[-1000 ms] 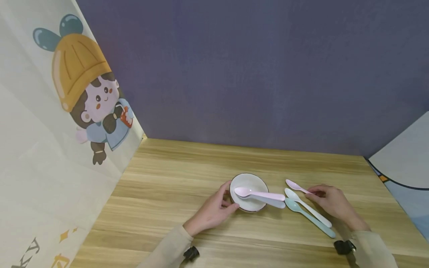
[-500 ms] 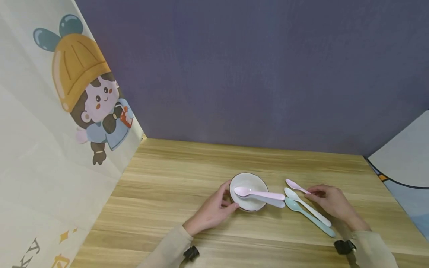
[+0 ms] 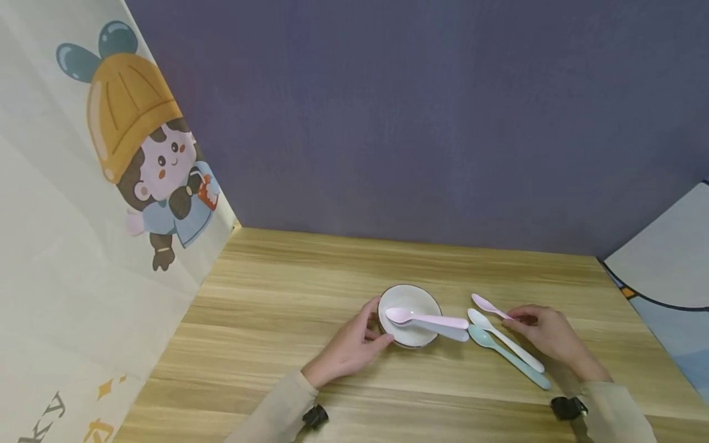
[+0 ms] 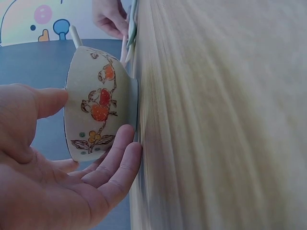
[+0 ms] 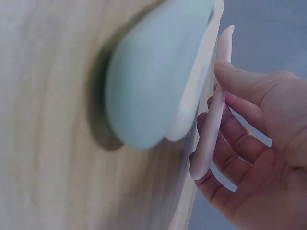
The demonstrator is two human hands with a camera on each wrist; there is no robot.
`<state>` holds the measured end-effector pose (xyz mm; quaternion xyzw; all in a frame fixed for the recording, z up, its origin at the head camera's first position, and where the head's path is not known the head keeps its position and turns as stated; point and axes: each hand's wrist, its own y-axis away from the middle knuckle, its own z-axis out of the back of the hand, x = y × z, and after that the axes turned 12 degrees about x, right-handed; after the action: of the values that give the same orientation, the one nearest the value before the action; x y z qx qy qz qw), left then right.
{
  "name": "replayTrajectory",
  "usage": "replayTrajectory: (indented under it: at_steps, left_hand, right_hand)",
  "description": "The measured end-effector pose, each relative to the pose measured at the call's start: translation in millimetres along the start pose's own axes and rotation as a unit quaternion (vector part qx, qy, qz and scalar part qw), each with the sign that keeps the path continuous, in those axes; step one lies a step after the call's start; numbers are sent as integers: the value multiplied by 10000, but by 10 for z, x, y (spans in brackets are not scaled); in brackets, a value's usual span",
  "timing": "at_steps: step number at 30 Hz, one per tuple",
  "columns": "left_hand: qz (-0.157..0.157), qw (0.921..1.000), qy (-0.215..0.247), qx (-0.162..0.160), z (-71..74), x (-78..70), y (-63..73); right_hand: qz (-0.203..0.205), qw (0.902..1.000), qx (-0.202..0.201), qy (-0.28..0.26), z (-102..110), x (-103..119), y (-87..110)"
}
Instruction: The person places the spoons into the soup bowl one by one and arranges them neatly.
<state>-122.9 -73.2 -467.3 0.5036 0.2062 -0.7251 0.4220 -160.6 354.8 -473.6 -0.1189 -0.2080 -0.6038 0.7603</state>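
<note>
The pink spoon [image 3: 490, 307], in the head view, is to the right of the bowl [image 3: 412, 299], pinched by the right hand [image 3: 548, 333]; a white spoon [image 3: 506, 339] and a teal spoon [image 3: 510, 359] lie beside it on the table [image 3: 277, 295]. Well apart from that hand, the left hand [image 3: 353, 349] grips the bowl, in which a second pink spoon [image 3: 440, 320] and a lavender spoon [image 3: 446, 332] rest. In the left wrist view, its thumb touches the rim (the outside is painted with orange and red shapes). In the right wrist view, thumb and fingers clasp the handle.

Head view looks forward and down; 2 wrist views, close (tipped sideways), share the held pink spoon [image 5: 210, 134].
</note>
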Motion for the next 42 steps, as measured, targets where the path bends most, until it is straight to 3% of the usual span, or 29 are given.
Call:
replayTrajectory:
  at_steps: [42]
  left_hand:
    - [56,10000,-55,10,4,-16,12]
  right_hand:
    - [124,9999,-78,-54,62,225,81]
